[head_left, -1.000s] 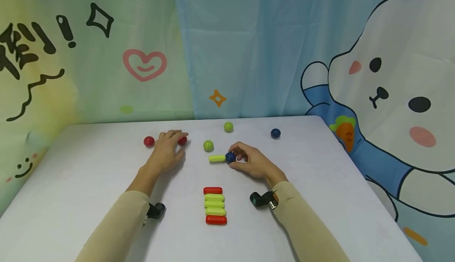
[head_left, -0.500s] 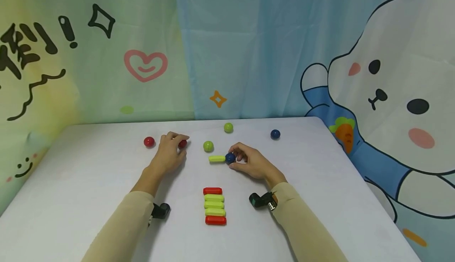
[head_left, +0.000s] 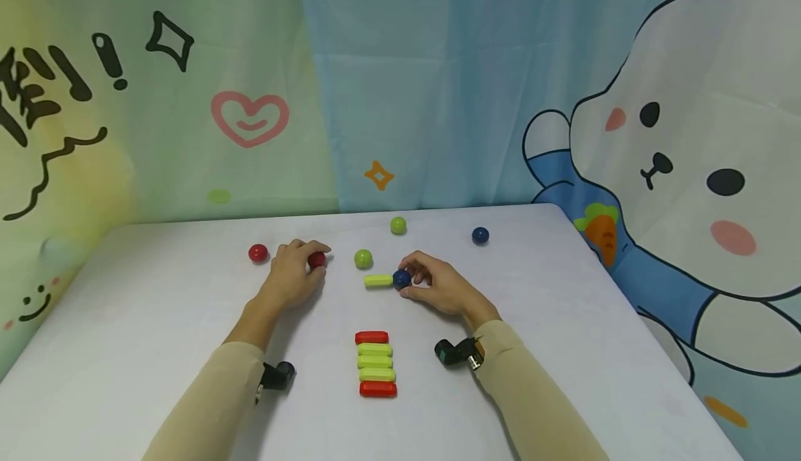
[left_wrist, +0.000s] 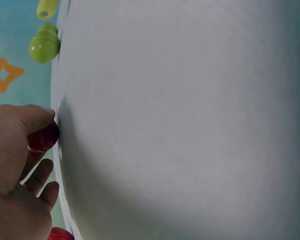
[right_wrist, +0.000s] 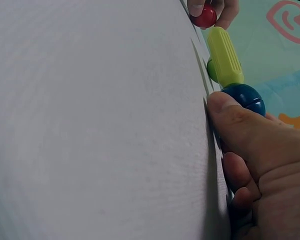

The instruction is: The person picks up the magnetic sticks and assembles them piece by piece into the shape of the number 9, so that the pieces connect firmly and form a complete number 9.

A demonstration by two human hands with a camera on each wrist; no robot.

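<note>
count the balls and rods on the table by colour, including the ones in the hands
Red balls: 2
Green balls: 2
Blue balls: 2
Yellow-green rods: 4
Red rods: 2
Total: 12

A curtained filming corner; cartoon-printed cloth (head_left: 413, 85) behind a white table (head_left: 175, 287); wrist-worn cameras (head_left: 448, 352).

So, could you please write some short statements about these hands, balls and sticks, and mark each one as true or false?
1. The left hand holds a red ball. True.
2. Both hands hold red balls. False: the right hand pinches a blue ball.
3. A yellow-green stick meets that blue ball. True.
4. The row of sticks has a red one at each end. True.
5. The row has four sticks. False: it has five, two red and three yellow-green.
</note>
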